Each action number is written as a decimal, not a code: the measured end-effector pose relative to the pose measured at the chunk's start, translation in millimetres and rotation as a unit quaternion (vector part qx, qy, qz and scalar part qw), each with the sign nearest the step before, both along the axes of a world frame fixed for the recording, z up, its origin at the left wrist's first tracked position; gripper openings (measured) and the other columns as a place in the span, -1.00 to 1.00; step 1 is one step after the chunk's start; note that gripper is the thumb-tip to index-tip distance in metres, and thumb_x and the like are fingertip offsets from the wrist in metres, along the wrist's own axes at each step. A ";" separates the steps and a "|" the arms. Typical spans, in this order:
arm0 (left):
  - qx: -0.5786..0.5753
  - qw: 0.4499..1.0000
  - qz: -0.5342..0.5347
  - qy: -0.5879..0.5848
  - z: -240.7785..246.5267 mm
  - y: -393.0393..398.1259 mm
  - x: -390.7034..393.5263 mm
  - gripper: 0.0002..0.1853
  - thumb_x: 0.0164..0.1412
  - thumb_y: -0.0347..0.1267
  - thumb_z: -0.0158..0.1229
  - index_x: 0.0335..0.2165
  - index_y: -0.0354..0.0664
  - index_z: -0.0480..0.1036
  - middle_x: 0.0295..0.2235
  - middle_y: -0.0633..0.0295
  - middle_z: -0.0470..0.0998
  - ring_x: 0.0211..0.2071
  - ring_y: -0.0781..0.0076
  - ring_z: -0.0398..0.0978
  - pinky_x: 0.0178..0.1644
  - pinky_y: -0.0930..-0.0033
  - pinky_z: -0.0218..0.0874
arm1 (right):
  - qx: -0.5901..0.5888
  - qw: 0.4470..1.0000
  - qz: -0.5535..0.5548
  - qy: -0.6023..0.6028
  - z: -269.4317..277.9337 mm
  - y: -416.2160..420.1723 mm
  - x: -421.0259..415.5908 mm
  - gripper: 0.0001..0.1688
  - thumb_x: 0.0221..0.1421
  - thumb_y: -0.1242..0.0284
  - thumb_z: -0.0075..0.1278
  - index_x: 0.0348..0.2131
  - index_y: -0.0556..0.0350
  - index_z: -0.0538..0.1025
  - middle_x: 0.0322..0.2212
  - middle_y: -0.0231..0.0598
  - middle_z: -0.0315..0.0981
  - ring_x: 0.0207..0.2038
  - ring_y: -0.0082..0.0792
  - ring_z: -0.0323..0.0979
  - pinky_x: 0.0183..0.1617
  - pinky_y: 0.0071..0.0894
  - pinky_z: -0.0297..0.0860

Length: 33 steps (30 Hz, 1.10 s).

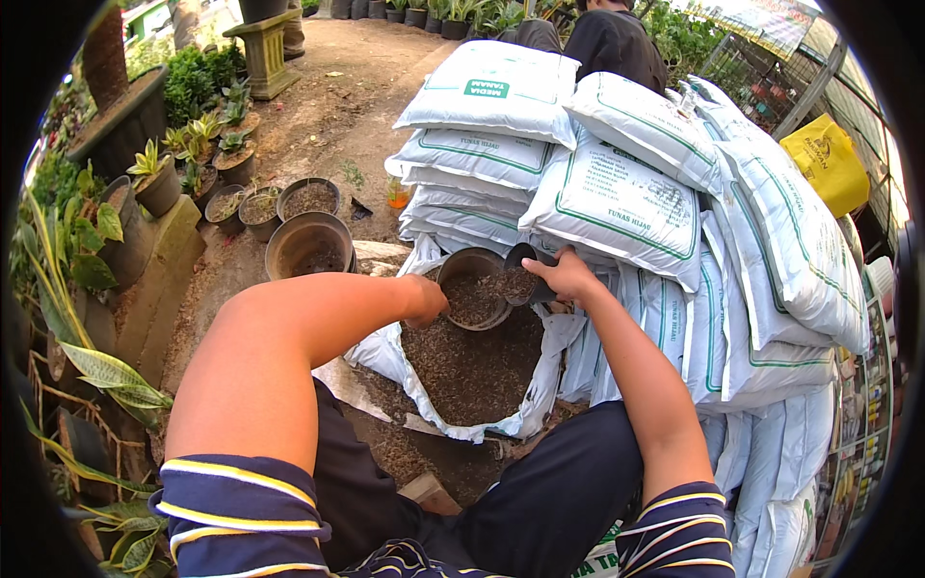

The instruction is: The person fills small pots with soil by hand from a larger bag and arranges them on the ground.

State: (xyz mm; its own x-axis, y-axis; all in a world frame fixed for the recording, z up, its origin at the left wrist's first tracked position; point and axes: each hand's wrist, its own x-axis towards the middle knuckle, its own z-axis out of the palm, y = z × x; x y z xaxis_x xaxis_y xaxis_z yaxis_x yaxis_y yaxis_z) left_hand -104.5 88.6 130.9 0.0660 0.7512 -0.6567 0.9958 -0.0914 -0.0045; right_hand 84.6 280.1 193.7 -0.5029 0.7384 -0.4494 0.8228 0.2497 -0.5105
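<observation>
My right hand (567,276) grips a small black plastic pot (538,277), tilted to the left, with dark soil mix at its mouth. That mouth is over the right rim of a larger round plant pot (498,318), which has the same mix inside. At this pot's left rim is my left hand (426,302), its fingers bent; the forearm and the angle hide how they meet the rim. Both pots are above an open white sack (531,412) of dark planting mix (470,376), between my knees.
Full white sacks (614,195) are stacked high at the right. Left of the open sack stand an empty pot (307,242) and soil-filled pots (308,196). Potted plants (155,177) line the left side. A person in dark clothes (614,47) is behind the stack.
</observation>
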 end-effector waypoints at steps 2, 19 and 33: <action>0.005 1.000 -0.003 -0.001 -0.8 1.3 1.2 -0.28 0.16 -0.39 0.09 0.31 0.22 0.29 0.17 0.09 0.47 0.17 0.09 0.46 0.17 0.11 0.35 | -0.051 0.997 -0.032 0.046 -11.3 10.1 3.4 0.16 0.06 -0.13 0.25 0.23 0.43 0.15 0.11 0.18 0.30 0.07 -0.04 0.46 0.05 0.02 0.52; 0.003 1.000 0.008 -0.001 2.8 -2.4 1.8 -0.27 0.13 -0.44 0.09 0.29 0.23 0.32 0.16 0.09 0.49 0.16 0.09 0.47 0.17 0.13 0.35 | 0.098 0.994 0.036 0.045 -26.4 17.8 0.8 0.26 0.00 -0.10 0.32 0.25 0.55 0.14 0.10 0.27 0.34 -0.04 -0.09 0.52 -0.16 -0.15 0.54; 0.050 0.998 -0.035 0.012 -2.5 -1.6 -0.5 -0.32 0.12 -0.37 0.16 0.24 0.24 0.39 0.08 0.18 0.55 0.25 0.11 0.29 0.19 0.07 0.28 | 0.052 0.996 0.009 0.072 -25.1 16.2 1.2 0.30 -0.10 -0.03 0.42 0.27 0.52 0.14 0.20 0.30 0.26 0.20 0.04 0.36 0.21 -0.21 0.37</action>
State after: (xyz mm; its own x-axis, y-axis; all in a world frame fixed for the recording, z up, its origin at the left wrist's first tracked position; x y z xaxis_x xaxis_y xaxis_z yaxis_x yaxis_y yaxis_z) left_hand -105.1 87.0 128.4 0.1055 0.8078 -0.5800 0.9867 -0.1577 -0.0403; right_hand 85.8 296.3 168.6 -0.5697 0.7678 -0.2931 0.7379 0.3208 -0.5938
